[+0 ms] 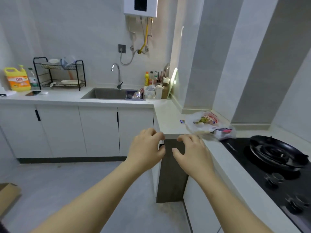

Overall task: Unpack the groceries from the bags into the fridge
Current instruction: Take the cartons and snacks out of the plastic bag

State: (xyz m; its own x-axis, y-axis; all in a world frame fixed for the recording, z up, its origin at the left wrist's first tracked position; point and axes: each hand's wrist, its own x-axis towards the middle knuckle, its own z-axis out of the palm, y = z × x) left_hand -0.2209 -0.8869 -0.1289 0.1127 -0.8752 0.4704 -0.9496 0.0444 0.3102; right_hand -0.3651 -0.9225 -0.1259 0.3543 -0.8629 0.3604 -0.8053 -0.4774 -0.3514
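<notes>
A white plastic grocery bag lies on the white counter by the corner, with green and red-and-white packets showing inside. A smaller clear packet lies against its right side. My left hand and my right hand hover side by side in the air before the counter edge, fingers loosely curled, holding nothing. Both are short of the bag, which sits up and to the right of them. No fridge is in view.
A black gas hob fills the counter at right. The sink with its tap sits at the back, a dish rack and yellow detergent jug to its left. A cardboard box stands on the floor at left.
</notes>
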